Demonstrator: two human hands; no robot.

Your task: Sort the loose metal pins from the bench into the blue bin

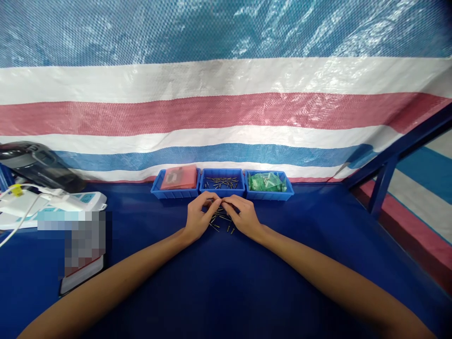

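Note:
My left hand (200,215) and my right hand (244,215) meet fingertip to fingertip just in front of the middle bin. Both are pinched closed; whatever sits between the fingertips is too small to make out. Beneath them a loose pile of thin, brass-coloured pin-like pieces (219,217) lies on the blue tabletop (226,282), partly covered by my fingers. More of these slim pieces (222,181) are scattered inside the blue middle bin (222,192).
A blue bin (175,193) on the left holds red plastic packets (179,177). The right bin (269,195) contains green bagged parts (267,181). Farther left are a power strip (95,200), a dark bottle (45,165) and a blurred-out object (84,254). A blue metal frame (384,174) stands right.

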